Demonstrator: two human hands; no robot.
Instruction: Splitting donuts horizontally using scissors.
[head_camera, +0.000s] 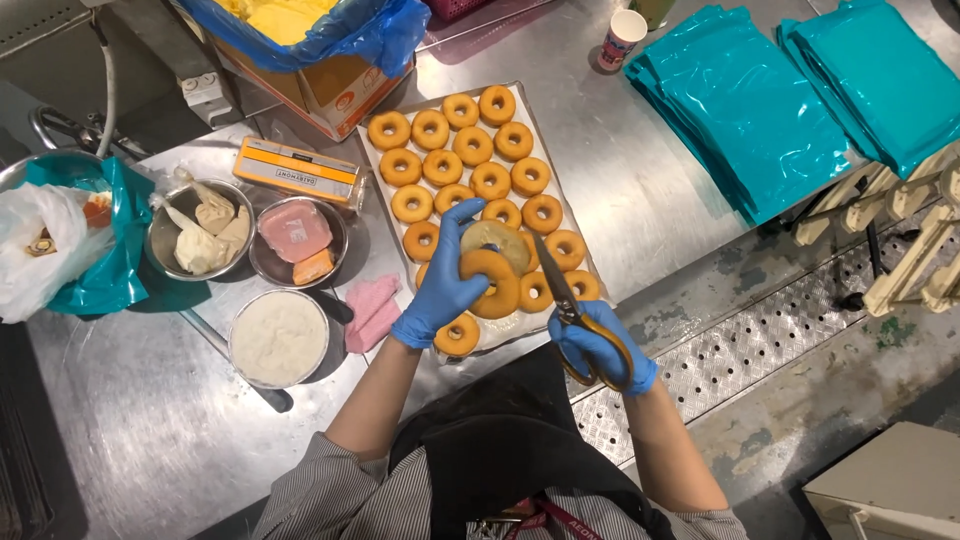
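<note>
My left hand (443, 285) is in a blue glove, fingers wrapped around a doughnut (492, 283) that looks split through its thickness, the pale cut half tilted up behind the browned one. I hold it just above the lower end of the tray (372, 168), near the middle of the frame. My right hand (598, 352), also gloved, is clenched through the yellow handles of the scissors (568, 310), whose blades point up and to the left, toward the doughnut but apart from it.

To do this well, I judge I should keep my left fingertips on the outer rim and clear of the cut line, hold the ring steady, and bring the blades in level so the halves stay even.

For room: the tray is packed with rows of whole doughnuts running toward the top of the frame, so there is little bare tray to set anything down except at its lower edge. To the left sit three metal bowls, the nearest bowl of white cream (278, 338) close by my left forearm, with a pink cloth (370, 310) between it and the tray. To the right the steel counter is open as far as the stacked teal bags (750, 110) in the upper right. The counter edge and a perforated grate run under my right wrist, so the scissors hang partly off the table.
</note>
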